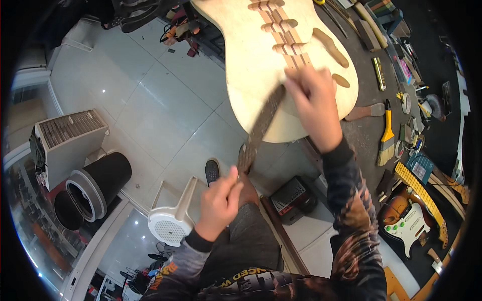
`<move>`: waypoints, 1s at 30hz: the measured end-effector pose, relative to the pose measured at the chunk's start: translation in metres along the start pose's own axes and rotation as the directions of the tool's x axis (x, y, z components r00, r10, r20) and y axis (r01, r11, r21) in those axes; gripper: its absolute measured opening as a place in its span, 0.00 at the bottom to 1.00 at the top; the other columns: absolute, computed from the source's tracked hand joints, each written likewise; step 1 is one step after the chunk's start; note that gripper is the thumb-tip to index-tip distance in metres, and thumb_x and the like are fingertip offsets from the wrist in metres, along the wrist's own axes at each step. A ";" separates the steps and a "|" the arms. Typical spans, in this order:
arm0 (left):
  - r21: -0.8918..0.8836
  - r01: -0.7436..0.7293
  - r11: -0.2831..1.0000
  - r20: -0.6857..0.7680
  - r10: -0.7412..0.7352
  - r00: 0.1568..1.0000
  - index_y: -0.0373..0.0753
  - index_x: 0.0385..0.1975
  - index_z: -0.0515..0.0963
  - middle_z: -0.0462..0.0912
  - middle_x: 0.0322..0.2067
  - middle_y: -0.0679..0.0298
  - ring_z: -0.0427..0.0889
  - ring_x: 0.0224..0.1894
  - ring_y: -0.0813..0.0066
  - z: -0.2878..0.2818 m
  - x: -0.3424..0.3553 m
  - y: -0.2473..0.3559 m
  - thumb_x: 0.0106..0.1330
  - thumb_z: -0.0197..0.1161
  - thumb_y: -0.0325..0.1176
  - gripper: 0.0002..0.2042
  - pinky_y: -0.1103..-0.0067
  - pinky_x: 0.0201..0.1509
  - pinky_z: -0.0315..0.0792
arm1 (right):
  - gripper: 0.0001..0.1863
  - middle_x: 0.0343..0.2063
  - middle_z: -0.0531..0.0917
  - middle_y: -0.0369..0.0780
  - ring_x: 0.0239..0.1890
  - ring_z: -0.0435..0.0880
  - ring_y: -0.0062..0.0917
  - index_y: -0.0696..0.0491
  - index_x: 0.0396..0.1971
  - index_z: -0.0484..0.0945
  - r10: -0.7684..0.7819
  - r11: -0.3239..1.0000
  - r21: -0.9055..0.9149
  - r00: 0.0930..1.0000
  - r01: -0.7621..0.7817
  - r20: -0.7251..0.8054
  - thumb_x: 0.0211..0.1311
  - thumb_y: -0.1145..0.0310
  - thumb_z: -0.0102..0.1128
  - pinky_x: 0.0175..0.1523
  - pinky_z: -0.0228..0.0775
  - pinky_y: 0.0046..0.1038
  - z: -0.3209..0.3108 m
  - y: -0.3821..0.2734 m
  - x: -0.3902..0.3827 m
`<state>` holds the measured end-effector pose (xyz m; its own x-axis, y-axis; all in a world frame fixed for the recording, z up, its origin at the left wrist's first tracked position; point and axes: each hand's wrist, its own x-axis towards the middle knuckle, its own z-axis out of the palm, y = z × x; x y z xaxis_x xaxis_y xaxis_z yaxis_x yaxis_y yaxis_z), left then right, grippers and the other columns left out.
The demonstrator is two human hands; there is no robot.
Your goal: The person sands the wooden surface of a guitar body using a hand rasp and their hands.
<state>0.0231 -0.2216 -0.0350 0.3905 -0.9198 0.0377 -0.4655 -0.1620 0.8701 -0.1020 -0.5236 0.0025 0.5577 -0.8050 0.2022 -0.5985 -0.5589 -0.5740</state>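
The pale guitar body is overlapped at its near-left edge by a dark, file-like strip, slanted up rightward, its ends gripped by closed fingers: left hand below, right hand nearer, over the body.

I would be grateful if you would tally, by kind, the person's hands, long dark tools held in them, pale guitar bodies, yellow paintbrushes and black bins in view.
Hands: 2 (left hand, right hand)
Dark tool: 1
Pale body: 1
Yellow paintbrush: 1
Black bin: 1
Total: 6
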 end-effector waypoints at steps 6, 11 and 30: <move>-0.093 0.140 0.986 0.040 -0.137 0.990 0.31 0.66 0.84 0.91 0.36 0.52 0.89 0.32 0.65 0.002 0.052 0.011 0.74 0.72 0.22 0.21 0.73 0.39 0.81 | 0.08 0.27 0.83 0.38 0.38 0.74 0.38 0.49 0.40 0.85 -0.103 0.995 -0.026 0.984 0.100 -0.147 0.76 0.61 0.68 0.50 0.64 0.41 0.003 0.011 0.056; -0.047 0.039 0.998 0.010 -0.039 0.999 0.31 0.65 0.84 0.89 0.35 0.52 0.88 0.31 0.65 -0.003 0.009 0.002 0.74 0.71 0.22 0.20 0.74 0.38 0.80 | 0.08 0.26 0.80 0.37 0.36 0.71 0.37 0.51 0.35 0.82 0.012 1.000 0.005 1.000 -0.012 0.023 0.73 0.65 0.72 0.49 0.63 0.40 0.003 0.000 0.010; -0.157 0.179 0.971 -0.011 -0.183 0.983 0.30 0.66 0.83 0.92 0.40 0.50 0.92 0.34 0.64 -0.007 0.069 0.007 0.76 0.69 0.22 0.20 0.73 0.41 0.83 | 0.09 0.27 0.83 0.39 0.38 0.77 0.37 0.51 0.43 0.87 -0.092 0.995 -0.044 0.988 0.088 -0.120 0.75 0.61 0.70 0.48 0.66 0.42 0.012 -0.002 0.069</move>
<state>0.0519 -0.2840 -0.0227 0.4780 -0.8706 -0.1166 -0.2574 -0.2658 0.9290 -0.0554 -0.5757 0.0076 0.5375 -0.7681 0.3481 -0.5722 -0.6354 -0.5186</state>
